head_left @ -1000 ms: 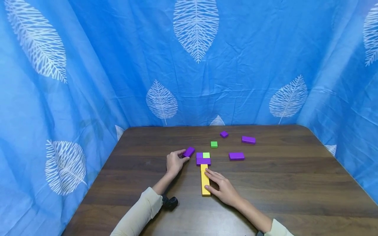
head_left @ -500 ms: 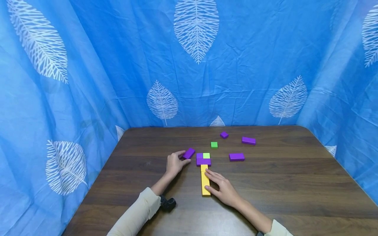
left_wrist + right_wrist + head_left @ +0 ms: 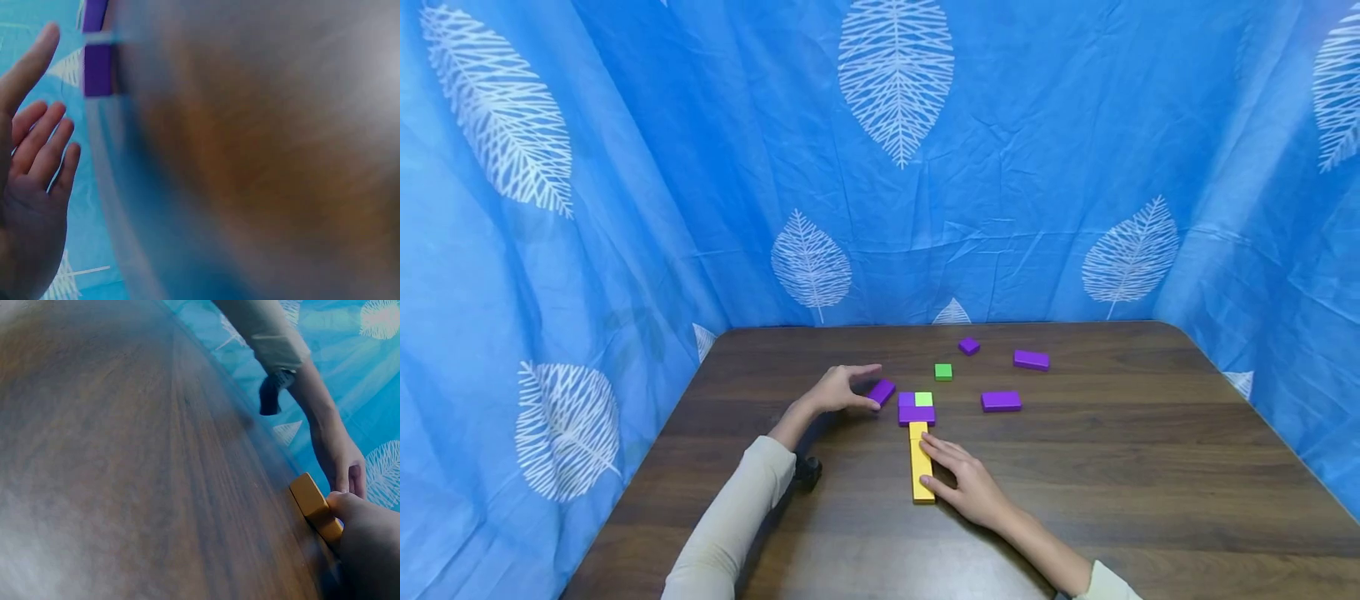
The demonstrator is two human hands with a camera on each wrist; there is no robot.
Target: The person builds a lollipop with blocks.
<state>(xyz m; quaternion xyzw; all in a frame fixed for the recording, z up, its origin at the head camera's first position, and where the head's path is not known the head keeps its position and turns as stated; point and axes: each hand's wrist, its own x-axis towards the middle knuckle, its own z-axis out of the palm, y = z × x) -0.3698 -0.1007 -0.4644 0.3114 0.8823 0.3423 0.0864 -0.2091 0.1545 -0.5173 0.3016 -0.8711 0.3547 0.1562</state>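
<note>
My left hand (image 3: 835, 389) is spread beside a tilted purple block (image 3: 881, 393), its thumb low near the block's near end and its fingers raised past the far side. In the left wrist view the fingers (image 3: 47, 153) are straight, with nothing in the palm. My right hand (image 3: 967, 483) rests with fingertips and thumb along the right side of a long yellow block (image 3: 922, 475). A short yellow block (image 3: 918, 430) lies at its far end. Beyond that sit a purple bar (image 3: 917, 415), a small purple square (image 3: 907, 399) and a light green square (image 3: 923, 399), side by side.
On the wooden table (image 3: 1075, 500), a green square (image 3: 943, 372), a small purple piece (image 3: 969, 346) and two purple blocks, a nearer one (image 3: 1001, 402) and a farther one (image 3: 1032, 360), lie behind and to the right. A blue leaf-patterned curtain (image 3: 1015, 167) surrounds the table.
My left hand has shifted left and turned, its fingers lifting away from the tilted purple block, which stays in place. My right hand stays on the yellow block.
</note>
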